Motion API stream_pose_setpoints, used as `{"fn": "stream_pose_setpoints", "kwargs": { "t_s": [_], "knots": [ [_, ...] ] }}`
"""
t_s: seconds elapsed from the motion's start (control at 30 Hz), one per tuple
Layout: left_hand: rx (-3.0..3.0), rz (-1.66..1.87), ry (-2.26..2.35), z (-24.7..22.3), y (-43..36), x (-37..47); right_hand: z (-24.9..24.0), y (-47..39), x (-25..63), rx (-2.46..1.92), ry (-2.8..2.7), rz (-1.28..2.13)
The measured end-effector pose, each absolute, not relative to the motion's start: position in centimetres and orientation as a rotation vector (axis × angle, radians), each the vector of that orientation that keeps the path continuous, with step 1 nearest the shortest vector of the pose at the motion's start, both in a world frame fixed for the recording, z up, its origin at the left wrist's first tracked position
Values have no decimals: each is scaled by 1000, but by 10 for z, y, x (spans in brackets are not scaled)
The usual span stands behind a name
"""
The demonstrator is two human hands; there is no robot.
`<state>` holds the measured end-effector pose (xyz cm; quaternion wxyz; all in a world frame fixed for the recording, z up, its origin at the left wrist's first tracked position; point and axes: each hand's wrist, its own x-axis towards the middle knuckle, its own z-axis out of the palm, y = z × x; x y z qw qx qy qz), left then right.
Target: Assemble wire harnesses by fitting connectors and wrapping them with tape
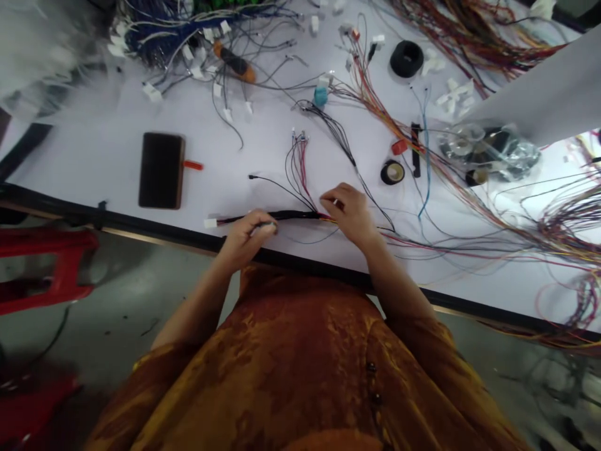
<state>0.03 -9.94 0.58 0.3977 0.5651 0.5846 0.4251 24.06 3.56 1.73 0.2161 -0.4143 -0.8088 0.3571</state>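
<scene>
A wire harness (295,215) in black wrapping lies along the near side of the table, with a white connector (211,223) at its left end. My left hand (248,239) is closed over its left part, thumb and forefinger pinching something small and greyish that I cannot make out. My right hand (350,214) has its fingers curled and pinched beside the spot where red and black branch wires (303,166) leave the wrapping. Whatever its fingertips hold is too small to tell. A thin black lead (277,183) with a small dark end branches off between the hands.
Left of the hands lies a dark phone-like slab (162,170) with an orange tab. Tape rolls (392,172), a red piece (399,147) and long loose wires (451,172) lie to the right. Orange-black snips or a screwdriver handle (235,62) rests among connectors. A red stool (51,269) stands below left.
</scene>
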Motion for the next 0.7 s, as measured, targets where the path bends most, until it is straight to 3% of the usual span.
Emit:
{"fn": "stream_pose_setpoints", "kwargs": {
  "t_s": [0.13, 0.33, 0.7],
  "knots": [
    [1769, 995, 1445, -13, -77, 25, -6, 40, 211, -1202, -2246, 1175],
    [2021, 847, 1441, -43, -66, 34, -13, 42, 228, -1428, -1671, 1680],
    [2031, 882, 1424, -46, -68, 32, -21, 36, 222, -1301, -1639, 1503]
  ]
}}
